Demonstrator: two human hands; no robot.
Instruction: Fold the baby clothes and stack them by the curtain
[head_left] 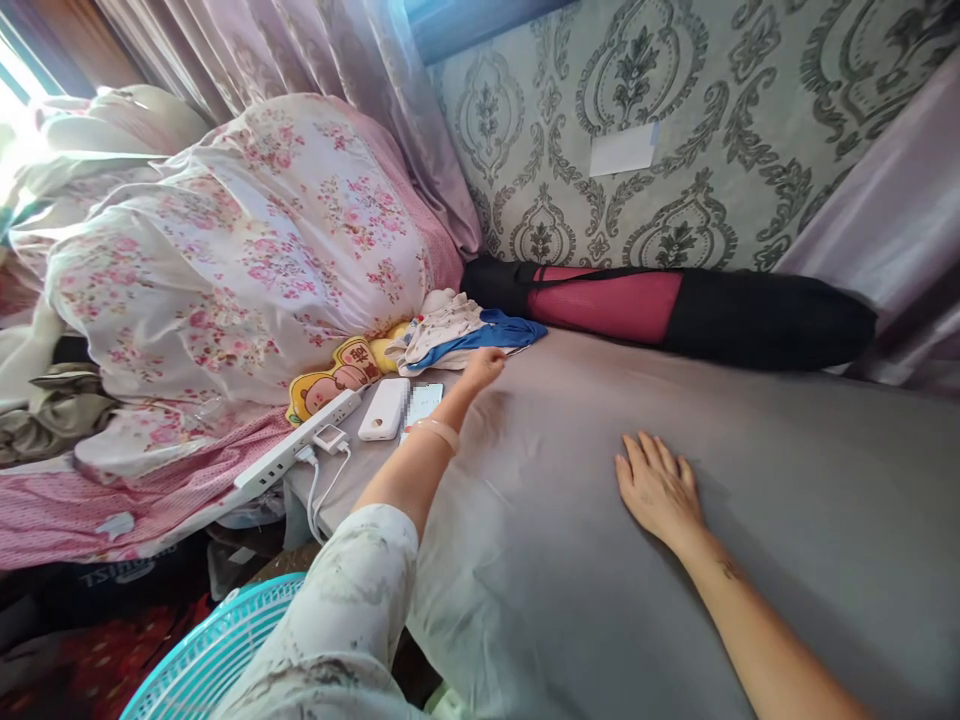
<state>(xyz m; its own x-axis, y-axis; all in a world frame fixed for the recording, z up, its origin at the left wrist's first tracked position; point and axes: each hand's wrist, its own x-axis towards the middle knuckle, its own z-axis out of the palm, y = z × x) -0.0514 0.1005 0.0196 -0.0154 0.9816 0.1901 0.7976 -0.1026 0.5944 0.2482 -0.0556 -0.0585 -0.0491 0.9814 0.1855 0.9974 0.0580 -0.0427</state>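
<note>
My left hand [487, 367] reaches forward to the near edge of a crumpled garment, pale patterned cloth [442, 330] with blue parts [510, 328]. Its fingers are curled closed against the blue edge; whether cloth is pinched in them is hidden. A pale bangle [435, 432] circles that wrist. My right hand [661, 490] lies flat, fingers spread, on the grey bedsheet [810, 480], holding nothing. Beside my left forearm are a white power bank [385, 409] and a phone [426, 398] with its screen lit, partly blurred.
A white power strip [300, 445] with plugged-in chargers runs along the bed's left edge, near a yellow cartoon cushion [330, 382]. Floral bedding [247, 240] is heaped behind. A long black-and-red bag [600, 305] lies against the wall. A turquoise fan [217, 650] stands below left.
</note>
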